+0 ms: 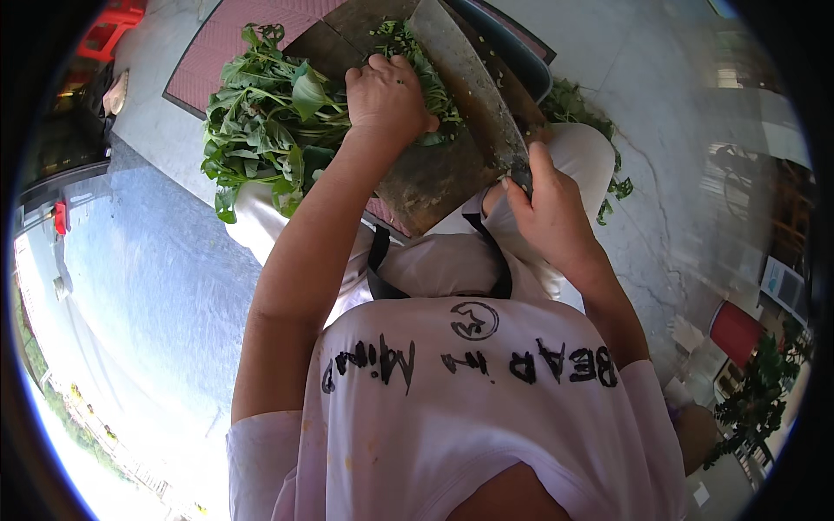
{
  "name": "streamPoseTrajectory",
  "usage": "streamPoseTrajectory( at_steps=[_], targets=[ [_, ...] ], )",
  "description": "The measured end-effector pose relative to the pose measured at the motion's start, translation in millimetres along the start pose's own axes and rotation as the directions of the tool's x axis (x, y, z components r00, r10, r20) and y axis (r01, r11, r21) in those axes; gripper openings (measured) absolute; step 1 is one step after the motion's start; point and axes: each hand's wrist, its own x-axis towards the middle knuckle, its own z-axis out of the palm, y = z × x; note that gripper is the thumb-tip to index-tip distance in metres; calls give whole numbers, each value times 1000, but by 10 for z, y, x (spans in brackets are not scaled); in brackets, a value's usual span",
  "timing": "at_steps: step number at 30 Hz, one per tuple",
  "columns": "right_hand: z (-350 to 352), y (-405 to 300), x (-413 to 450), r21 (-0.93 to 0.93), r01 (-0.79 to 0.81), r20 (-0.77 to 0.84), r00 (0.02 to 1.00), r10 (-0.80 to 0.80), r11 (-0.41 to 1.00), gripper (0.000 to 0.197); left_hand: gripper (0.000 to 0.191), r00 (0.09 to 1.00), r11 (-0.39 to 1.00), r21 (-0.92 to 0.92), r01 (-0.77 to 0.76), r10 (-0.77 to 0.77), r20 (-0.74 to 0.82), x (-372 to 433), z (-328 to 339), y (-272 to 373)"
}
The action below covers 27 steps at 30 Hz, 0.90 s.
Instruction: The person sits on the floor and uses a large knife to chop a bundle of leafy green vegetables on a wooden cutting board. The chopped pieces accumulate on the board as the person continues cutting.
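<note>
My left hand (389, 94) presses down on a bunch of leafy greens (267, 124) lying across a worn wooden chopping board (430, 176). The uncut leaves and stems spread out left of that hand, beyond the board's edge. My right hand (554, 205) grips the black handle of a large cleaver (472, 84). Its broad, stained blade slants up and left over the board, to the right of the chopped greens (440, 94). Small green bits cling to the blade and my left hand. The fingertips of my left hand rest close to the chopped pieces.
A pink quilted mat (221, 49) lies beneath the board. Behind the board's right side is a dark basin (544, 78). More greens (576, 107) lie on the tiled floor by my right knee. A red plastic stool (107, 32) stands at the far left.
</note>
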Motion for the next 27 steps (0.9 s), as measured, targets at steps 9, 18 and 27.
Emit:
streamPoseTrajectory(
  at_steps=[9, 18, 27],
  targets=[
    [-52, 53, 206, -39, -46, 155, 987, 52, 998, 26, 75, 996, 998, -24, -57, 56, -63, -36, 42, -32],
    [563, 202, 1094, -111, 168, -7, 985, -170, 979, 28, 74, 992, 998, 15, -67, 69, -109, -31, 59, -13],
    [-24, 22, 366, -22, 148, -33, 988, -149, 989, 28, 80, 999, 1000, -6, -6, 6, -51, -53, 18, -2]
  ],
)
